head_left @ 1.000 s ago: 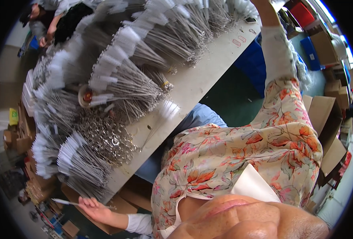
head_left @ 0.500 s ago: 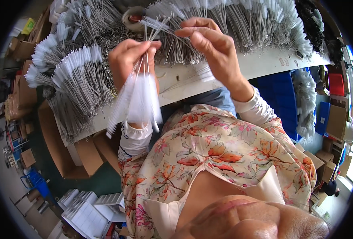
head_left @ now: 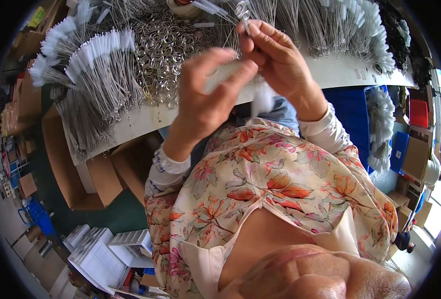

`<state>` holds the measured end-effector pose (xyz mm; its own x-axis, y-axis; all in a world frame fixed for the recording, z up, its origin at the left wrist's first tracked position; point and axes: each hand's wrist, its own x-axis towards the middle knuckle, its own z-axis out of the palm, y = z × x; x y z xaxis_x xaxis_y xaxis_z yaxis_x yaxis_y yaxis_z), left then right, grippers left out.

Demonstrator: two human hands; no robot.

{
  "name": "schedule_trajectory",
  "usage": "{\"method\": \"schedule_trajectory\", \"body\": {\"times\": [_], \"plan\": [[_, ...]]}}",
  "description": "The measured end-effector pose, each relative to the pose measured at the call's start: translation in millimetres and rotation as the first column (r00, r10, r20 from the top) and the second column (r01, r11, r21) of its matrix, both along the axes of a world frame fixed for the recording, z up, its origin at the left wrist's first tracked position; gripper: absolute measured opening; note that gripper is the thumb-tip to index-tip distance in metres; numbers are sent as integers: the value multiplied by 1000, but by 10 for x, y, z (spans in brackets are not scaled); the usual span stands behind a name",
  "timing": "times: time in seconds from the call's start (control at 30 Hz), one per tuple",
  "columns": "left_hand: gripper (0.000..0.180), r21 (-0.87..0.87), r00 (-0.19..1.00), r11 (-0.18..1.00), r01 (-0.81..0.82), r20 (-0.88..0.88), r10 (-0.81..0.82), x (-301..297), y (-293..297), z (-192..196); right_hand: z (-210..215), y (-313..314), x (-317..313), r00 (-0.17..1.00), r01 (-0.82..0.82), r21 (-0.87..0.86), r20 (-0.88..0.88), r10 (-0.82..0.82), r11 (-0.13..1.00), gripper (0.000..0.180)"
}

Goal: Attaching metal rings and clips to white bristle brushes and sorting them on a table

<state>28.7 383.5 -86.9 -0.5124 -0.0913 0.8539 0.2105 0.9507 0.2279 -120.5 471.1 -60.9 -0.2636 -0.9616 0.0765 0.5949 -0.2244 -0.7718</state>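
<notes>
My right hand (head_left: 283, 62) is closed, its thumb and fingers pinching the wire stems of a small bunch of white-bristled wire brushes (head_left: 263, 99). The looped metal ends stick up above the fingers, while the bristles hang blurred below the palm. To its left, my left hand (head_left: 208, 94) is smeared by motion with its fingers apart, and nothing shows in it. Beyond that hand, a heap of shiny metal rings (head_left: 163, 55) lies on the white table (head_left: 153, 119). A few loose brushes (head_left: 213, 9) lie behind the rings.
Dense bundles of white brushes (head_left: 98, 74) stand at the table's left, with more brush bundles (head_left: 347, 30) along the right. A tape roll (head_left: 184, 7) sits at the back. Below are an open cardboard box (head_left: 71, 169) and a blue bin (head_left: 349, 119) at the right.
The brush bunch has passed from my left hand to my right, its looped ends now upward. My left hand has let go and moved right, uncovering the ring heap.
</notes>
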Motion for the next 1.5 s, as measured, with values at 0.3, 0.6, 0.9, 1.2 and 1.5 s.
{"method": "schedule_trajectory", "body": {"times": [0.3, 0.6, 0.9, 1.2, 1.5], "plan": [[102, 777, 772, 526, 345, 83, -630, 215, -122, 186, -75, 103, 260, 664, -70, 240, -713, 225, 968, 16], [18, 415, 941, 857, 306, 8, -339, 273, 57, -68, -24, 272, 114, 738, -428, 484, -300, 604, 763, 21], [16, 611, 805, 555, -564, 557, 204, 574, -15, -854, -740, 1221, -1022, -613, 576, 200, -536, 581, 793, 16], [6, 907, 963, 368, -206, 254, -86, 532, -4, -736, -706, 312, 123, 446, 73, 154, -889, 106, 985, 12], [13, 783, 965, 622, -33, 187, -185, 488, -212, -266, -496, 24, 116, 675, -65, 341, -678, 292, 938, 11]]}}
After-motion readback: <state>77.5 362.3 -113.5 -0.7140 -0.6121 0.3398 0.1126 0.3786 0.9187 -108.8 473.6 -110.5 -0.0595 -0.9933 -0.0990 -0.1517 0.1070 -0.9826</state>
